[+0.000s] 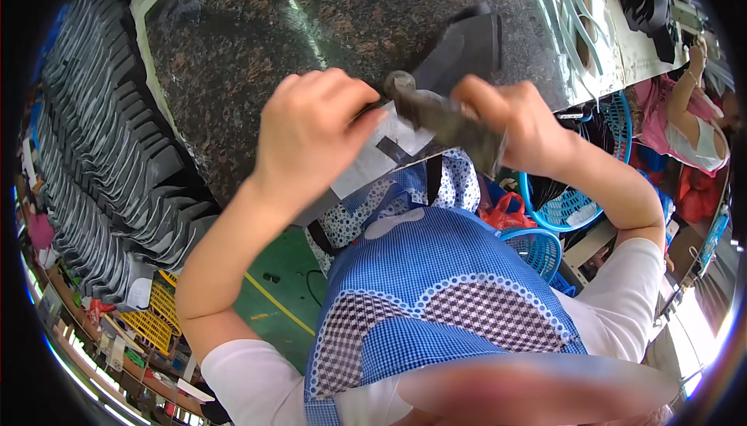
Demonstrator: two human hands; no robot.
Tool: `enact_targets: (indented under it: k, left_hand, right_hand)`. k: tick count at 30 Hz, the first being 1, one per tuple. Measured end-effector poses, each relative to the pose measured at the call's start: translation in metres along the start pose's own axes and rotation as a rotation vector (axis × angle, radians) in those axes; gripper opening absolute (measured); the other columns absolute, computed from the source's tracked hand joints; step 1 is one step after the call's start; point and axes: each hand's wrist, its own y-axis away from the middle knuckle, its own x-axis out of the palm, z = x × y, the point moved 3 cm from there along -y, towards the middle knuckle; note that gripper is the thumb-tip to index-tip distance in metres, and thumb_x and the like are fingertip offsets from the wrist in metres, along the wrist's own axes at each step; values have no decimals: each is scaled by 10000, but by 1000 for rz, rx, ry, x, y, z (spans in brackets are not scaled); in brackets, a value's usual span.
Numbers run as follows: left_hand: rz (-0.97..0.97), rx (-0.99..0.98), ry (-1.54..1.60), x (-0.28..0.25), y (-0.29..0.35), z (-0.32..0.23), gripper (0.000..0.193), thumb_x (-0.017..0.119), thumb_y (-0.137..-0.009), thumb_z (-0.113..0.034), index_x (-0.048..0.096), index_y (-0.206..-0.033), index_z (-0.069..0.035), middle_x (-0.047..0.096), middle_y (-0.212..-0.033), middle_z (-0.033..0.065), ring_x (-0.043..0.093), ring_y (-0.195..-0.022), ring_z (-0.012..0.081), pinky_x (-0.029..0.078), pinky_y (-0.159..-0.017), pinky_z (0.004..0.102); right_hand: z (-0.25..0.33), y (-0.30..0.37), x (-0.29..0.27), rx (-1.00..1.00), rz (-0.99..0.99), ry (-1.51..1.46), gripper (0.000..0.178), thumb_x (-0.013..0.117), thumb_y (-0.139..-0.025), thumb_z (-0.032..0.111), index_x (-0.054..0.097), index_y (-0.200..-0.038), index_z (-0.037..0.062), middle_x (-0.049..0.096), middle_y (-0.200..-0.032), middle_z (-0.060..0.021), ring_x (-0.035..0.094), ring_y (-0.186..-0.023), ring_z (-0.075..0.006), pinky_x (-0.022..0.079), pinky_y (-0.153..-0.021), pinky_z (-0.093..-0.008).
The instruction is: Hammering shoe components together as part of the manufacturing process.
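Observation:
My left hand [315, 126] is over the near edge of the stone worktop [257, 45], fingers closed in a pinch. Motion blur and the fingers hide what they grip. Beneath it, a pale grey flat piece [362, 169] with a small dark rectangular patch lies at the edge, partly overhanging. My right hand [517, 122] is wrapped round a worn, dark, hammer-like tool [447, 122]. The tool's rounded end points left, close to my left fingertips, above the flat piece. Just beyond the tool, a folded dark grey piece [467, 49] rests on the worktop.
Long rows of stacked dark grey pieces [101, 146] stand along the left side. Blue plastic baskets [537, 251] and a red bag [510, 212] are at lower right. White strips [580, 21] lie at the worktop's right. Another person's arm [685, 95] shows farther right. Yellow crates [148, 321] stand lower left.

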Motion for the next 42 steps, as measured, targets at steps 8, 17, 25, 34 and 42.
enact_targets:
  k: [8,17,25,34,42]
  left_hand:
    - [-94,25,64,3,19,-2,155,751,-762,-34,694,-905,-27,591,-819,70,608,-745,260,510,-663,369]
    - [-23,1,5,3,31,4,148,734,-814,-73,617,-900,-45,567,-827,61,611,-683,235,501,-566,343]
    - [-88,163,41,-1,49,5,136,734,-806,0,606,-851,-2,561,-833,96,613,-649,262,505,-576,371]
    - [-127,176,-243,31,-19,-10,69,607,-940,-134,590,-922,-70,571,-912,100,640,-623,287,527,-514,383]
    - [-94,-19,-9,38,-28,13,153,702,-925,-146,664,-991,-13,602,-745,80,597,-613,182,470,-536,330]
  right_hand:
    - [2,-5,2,-133,-182,-121,182,654,-863,38,555,-1015,33,540,-617,-141,623,-564,-320,467,-515,-421]
    - [18,1,27,-12,-78,-63,140,626,-951,106,544,-1033,27,552,-617,-138,593,-513,-284,447,-483,-387]
    - [32,-2,30,17,-13,-142,161,627,-925,111,518,-1003,22,509,-574,-152,590,-510,-321,458,-478,-432]
    - [19,6,-14,171,-403,213,227,663,-863,108,594,-1072,53,641,-752,-157,645,-621,-303,512,-568,-409]
    - [-7,8,35,459,-461,-52,311,592,-932,346,553,-991,43,659,-709,-194,666,-699,-431,530,-614,-524]
